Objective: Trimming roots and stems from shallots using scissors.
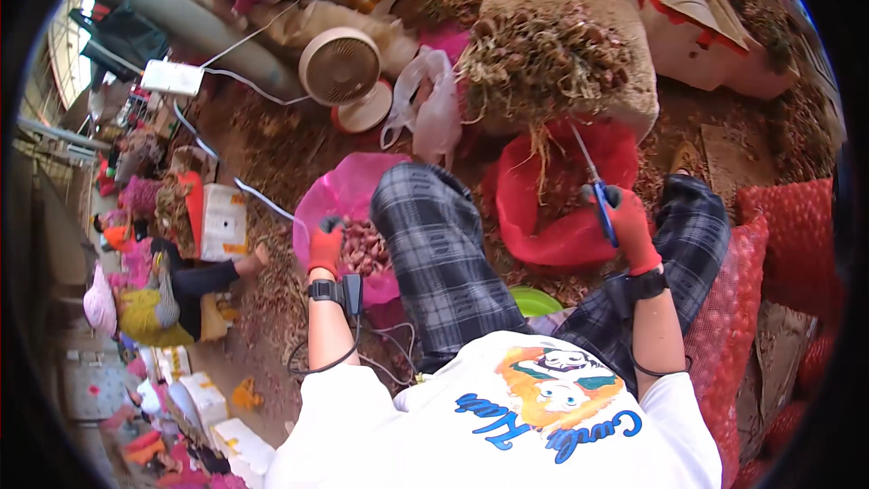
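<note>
At the left, a co-worker (152, 319) sits on the floor. The person's left hand (326, 244), in a red glove with dark fingertips, is curled over an open pink bag (319, 195) with small reddish bulbs (362, 249) in it; whether it holds anything I cannot tell. Beyond stands a fan (340, 68). Right of it, a heap of bulbs with dry stalks (552, 59) lies on a pale block (626, 104), far side of an open red bag (520, 217). Over that bag's right side, the gloved right hand (620, 222) grips blue-handled scissors (604, 213), blades pointing far. Red mesh sacks (735, 299) stand at the right
</note>
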`<action>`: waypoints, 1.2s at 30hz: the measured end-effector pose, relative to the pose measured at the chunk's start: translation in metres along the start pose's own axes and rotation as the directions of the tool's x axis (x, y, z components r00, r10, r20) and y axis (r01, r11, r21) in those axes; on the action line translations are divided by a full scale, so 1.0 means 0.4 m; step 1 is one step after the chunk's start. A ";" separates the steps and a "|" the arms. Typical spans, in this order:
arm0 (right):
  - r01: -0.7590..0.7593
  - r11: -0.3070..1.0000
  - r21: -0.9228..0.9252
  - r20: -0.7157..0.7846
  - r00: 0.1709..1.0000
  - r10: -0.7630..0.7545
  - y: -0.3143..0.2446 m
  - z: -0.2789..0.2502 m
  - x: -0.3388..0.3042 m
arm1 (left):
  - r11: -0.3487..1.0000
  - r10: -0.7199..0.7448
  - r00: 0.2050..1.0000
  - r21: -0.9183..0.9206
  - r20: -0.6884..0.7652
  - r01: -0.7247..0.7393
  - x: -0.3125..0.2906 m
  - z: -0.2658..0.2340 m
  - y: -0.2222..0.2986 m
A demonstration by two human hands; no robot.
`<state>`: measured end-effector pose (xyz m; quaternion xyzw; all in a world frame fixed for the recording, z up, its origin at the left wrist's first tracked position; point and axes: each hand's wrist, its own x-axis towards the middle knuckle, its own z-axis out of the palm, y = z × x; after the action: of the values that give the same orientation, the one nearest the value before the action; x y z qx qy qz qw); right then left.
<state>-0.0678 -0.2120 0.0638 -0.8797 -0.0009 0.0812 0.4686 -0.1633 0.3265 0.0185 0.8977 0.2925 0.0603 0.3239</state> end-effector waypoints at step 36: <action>0.002 0.981 -0.195 -0.177 0.984 -0.037 0.099 -0.104 0.137 | 0.812 0.490 0.869 0.327 0.067 -0.483 0.012 0.837 0.878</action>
<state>-0.0107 -0.2642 0.0460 -0.9248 0.0249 -0.0036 0.3796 0.1112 -0.0710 -0.0273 0.9834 0.0623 0.0999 0.1383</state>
